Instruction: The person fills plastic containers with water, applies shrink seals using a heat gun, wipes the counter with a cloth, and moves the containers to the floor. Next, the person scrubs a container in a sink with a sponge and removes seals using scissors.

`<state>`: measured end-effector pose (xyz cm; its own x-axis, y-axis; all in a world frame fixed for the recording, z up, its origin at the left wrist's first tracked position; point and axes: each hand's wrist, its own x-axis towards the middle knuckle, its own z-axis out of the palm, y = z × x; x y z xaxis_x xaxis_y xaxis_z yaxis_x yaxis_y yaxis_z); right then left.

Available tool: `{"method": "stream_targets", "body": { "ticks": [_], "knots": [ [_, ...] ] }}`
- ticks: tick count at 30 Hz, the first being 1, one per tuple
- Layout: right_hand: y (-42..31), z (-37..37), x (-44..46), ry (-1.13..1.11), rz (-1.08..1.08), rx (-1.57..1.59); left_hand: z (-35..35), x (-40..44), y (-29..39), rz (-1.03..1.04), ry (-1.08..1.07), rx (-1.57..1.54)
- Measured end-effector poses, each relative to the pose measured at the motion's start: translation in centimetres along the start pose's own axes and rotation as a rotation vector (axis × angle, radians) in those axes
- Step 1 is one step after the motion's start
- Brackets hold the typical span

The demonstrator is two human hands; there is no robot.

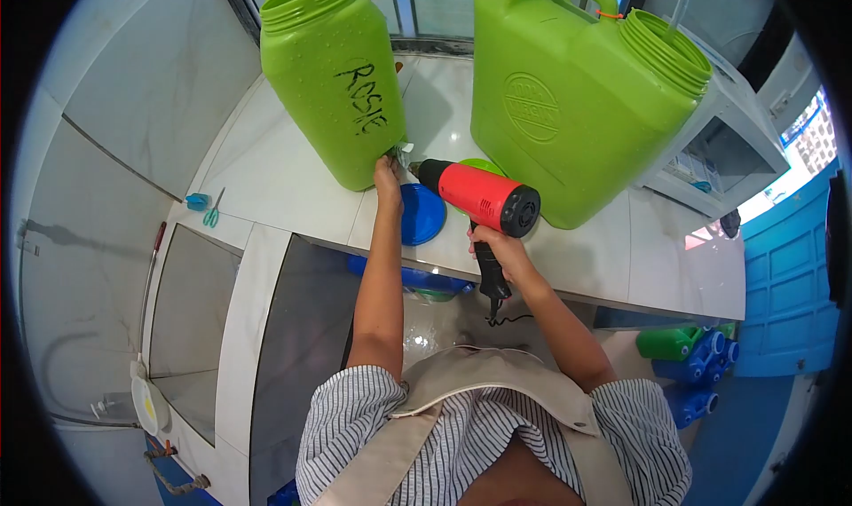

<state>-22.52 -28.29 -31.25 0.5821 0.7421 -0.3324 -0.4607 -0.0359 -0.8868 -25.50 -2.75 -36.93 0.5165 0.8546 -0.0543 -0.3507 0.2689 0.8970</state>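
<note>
A red and black heat gun has its black handle in my right hand, and its nozzle points left toward the base of a green jug with black writing. Close to that nozzle, my left hand has its fingers closed at the jug's lower right side, by a small shiny clear piece. What exactly the fingers grip is too small to tell. A round blue lid lies on the white counter below the nozzle, and a green lid is partly hidden behind the heat gun.
A larger green jug stands open at the right, beside a white cabinet. Teal scissors and a small blue object lie at the left. The counter's front edge runs below my hands. Blue and green containers sit lower right.
</note>
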Motion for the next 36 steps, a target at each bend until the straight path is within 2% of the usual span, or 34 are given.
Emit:
{"method": "stream_targets", "body": {
  "ticks": [6, 9, 15, 17, 19, 21, 23, 25, 27, 28, 29, 31, 32, 33, 34, 35, 36],
  "knots": [
    [-0.3, 0.3, -0.1, -0.001, -0.026, -0.010, -0.3, 0.6, -0.5, 0.016, 0.018, 0.020],
    [-0.6, 0.1, 0.5, 0.016, -0.029, 0.005, -0.9, 1.3, -1.1, -0.043, 0.030, 0.023],
    [-1.3, -1.0, -1.0, 0.014, -0.039, 0.016, -0.9, 2.4, -1.7, 0.016, 0.033, -0.084],
    [-1.5, -2.6, -3.3, 0.038, -0.061, 0.011, -0.2, 1.6, -1.3, 0.048, 0.189, 0.007],
    [-1.4, -5.9, -6.4, 0.000, -0.059, -0.260, -0.8, 1.4, -1.2, -0.004, 0.102, 0.092],
    [-3.1, -9.6, -10.9, -0.091, -0.150, -0.486, 0.0, 0.5, -0.6, 0.046, 0.047, 0.059],
    [-4.7, -13.3, -15.9, -0.002, -0.133, -0.415, 0.2, -0.7, 0.8, -0.059, 0.093, 0.204],
    [-6.1, -18.6, -20.5, 0.055, -0.356, -0.588, 1.6, -3.1, 1.8, 0.052, 0.057, 0.131],
    [-10.5, -21.3, -24.9, 0.105, -0.327, -0.387, 2.3, -4.7, 0.9, 0.122, 0.065, 0.177],
    [-10.5, -25.3, -26.0, 0.196, -0.473, -0.456, 3.4, -5.8, 0.5, 0.115, 0.042, 0.177],
    [-14.2, -25.0, -26.6, 0.245, -0.618, -0.530, 4.9, -7.6, 0.7, 0.154, -0.017, 0.184],
    [-17.9, -36.7, -25.3, 0.500, -0.597, -0.903, 8.7, -10.3, 1.0, 0.190, -0.091, 0.188],
    [-19.8, -42.4, -24.7, 0.631, -0.561, -1.077, 10.7, -11.5, 1.0, 0.278, -0.111, 0.197],
    [-24.3, -37.1, -25.7, 0.797, -0.730, -1.020, 12.4, -12.5, 1.1, 0.365, -0.127, 0.206],
    [-28.3, -35.6, -24.7, 0.820, -0.958, -1.278, 13.8, -13.3, 1.1, 0.416, -0.131, 0.229],
    [-32.3, -33.0, -24.1, 0.859, -0.844, -1.401, 15.0, -13.9, 0.9, 0.415, -0.138, 0.225],
    [-35.2, -33.4, -22.2, 0.868, -0.836, -1.300, 16.0, -14.5, 0.7, 0.417, -0.138, 0.210]
  ]
}}
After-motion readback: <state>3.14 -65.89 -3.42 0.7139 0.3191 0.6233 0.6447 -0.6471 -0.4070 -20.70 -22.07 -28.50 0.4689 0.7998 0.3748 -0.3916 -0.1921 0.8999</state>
